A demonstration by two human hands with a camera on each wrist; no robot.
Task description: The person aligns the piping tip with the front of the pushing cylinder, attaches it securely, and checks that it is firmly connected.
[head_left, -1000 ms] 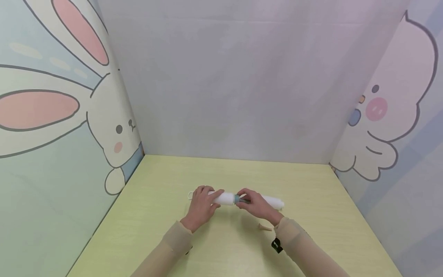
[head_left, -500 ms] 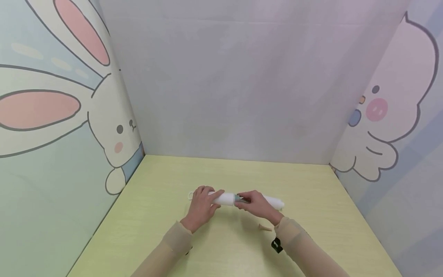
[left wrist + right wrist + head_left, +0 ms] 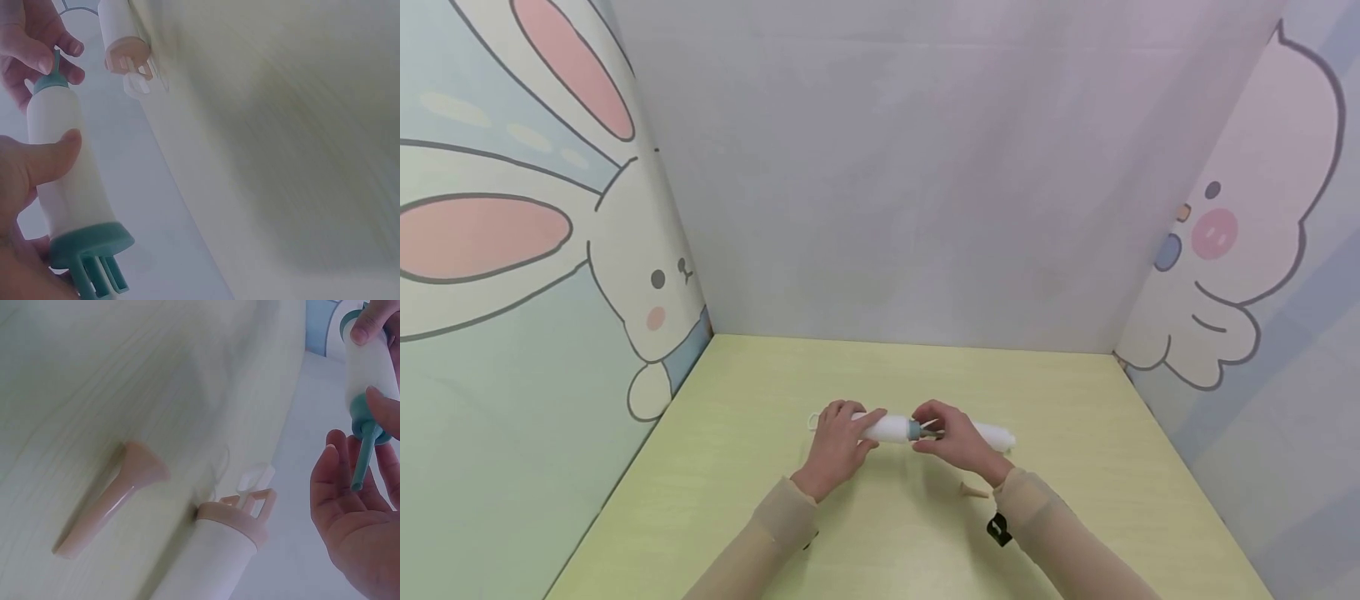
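Note:
A white squeeze bottle (image 3: 887, 428) with a green base cap (image 3: 92, 245) lies sideways in my left hand (image 3: 837, 442), whose thumb presses on the bottle's side in the left wrist view. Its other end carries a green nozzle (image 3: 364, 453) with a collar. Around that nozzle curl the fingers and thumb of my right hand (image 3: 955, 437); one digit overlaps the collar in the right wrist view. Some right fingers stand apart from the nozzle's thin tip. The hold looks loose, and part of the contact is hidden.
A second white bottle (image 3: 206, 559) with a pink slotted cap (image 3: 234, 520) lies on the table (image 3: 775, 367) beyond my right wrist. Nearer me rests a loose pink nozzle (image 3: 112, 500). Cartoon-printed walls (image 3: 910, 208) enclose the table's back and sides.
My right fingers drew closer round the nozzle half a second ago and are spread wider now. The left hand and its bottle have stayed nearly in place.

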